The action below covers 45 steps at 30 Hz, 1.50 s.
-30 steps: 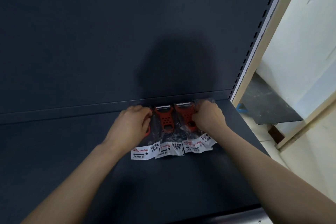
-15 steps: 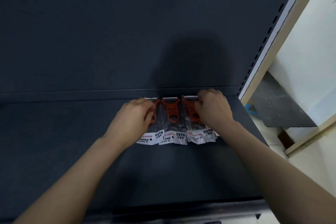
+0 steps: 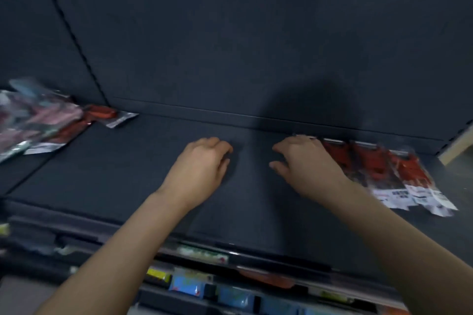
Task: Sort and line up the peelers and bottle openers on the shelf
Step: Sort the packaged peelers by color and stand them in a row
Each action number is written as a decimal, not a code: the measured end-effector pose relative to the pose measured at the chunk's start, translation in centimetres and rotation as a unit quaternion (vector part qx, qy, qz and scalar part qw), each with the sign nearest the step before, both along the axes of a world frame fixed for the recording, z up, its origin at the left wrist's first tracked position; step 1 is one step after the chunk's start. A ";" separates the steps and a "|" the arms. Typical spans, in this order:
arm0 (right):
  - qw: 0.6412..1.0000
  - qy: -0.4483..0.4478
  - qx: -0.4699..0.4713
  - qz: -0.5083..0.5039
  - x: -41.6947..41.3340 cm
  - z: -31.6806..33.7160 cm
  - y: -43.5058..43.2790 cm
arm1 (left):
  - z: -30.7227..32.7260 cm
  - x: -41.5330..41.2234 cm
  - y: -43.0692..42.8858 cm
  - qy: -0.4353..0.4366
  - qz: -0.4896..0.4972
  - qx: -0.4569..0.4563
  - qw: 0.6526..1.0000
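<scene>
Several red peelers (image 3: 378, 163) in clear bags with white labels lie side by side against the back of the dark shelf (image 3: 143, 166), at the right. My right hand (image 3: 304, 163) hovers just left of that row, fingers loosely curled, holding nothing. My left hand (image 3: 202, 169) is over bare shelf at the middle, fingers loosely curled and holding nothing. A jumbled pile of packaged utensils (image 3: 38, 120) lies at the far left, with a red packaged tool (image 3: 102, 112) at its right edge. The picture is blurred.
A dark back panel (image 3: 256, 33) rises behind the shelf. Below the shelf's front edge, a lower shelf holds colourful packaged goods (image 3: 194, 284). A pale upright post (image 3: 458, 146) stands at the right end.
Both hands have let go of the peeler packs and moved left off the row. The view has swung left, bringing the pile at the left into sight.
</scene>
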State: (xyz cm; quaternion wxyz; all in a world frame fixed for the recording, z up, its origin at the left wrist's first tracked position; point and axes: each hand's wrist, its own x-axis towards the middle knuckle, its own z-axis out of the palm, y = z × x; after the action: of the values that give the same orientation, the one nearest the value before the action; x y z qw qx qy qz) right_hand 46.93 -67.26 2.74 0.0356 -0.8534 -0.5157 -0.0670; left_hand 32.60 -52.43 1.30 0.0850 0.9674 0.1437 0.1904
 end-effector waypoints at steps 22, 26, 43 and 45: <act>0.972 0.062 0.007 0.225 -25.0 -0.1 29.3 | 0.4 -30.2 21.3 -0.001 0.254 -0.017 0.967; 0.964 0.065 0.011 0.257 -25.5 -0.2 33.6 | 0.2 -31.3 24.3 0.001 0.286 -0.025 0.958; 0.985 0.097 0.019 0.143 -20.5 -0.5 43.1 | -0.8 -24.2 37.8 0.020 0.188 -0.030 0.982; 0.991 0.090 0.016 0.093 -20.3 -0.8 43.3 | -1.2 -23.2 39.4 0.029 0.151 -0.026 0.988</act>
State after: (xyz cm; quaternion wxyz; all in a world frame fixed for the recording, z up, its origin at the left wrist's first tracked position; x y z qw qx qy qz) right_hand 26.64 -23.94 1.90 0.1016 -0.8034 -0.5866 0.0052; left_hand 9.40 -13.02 0.14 0.0762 0.9371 0.2959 0.1689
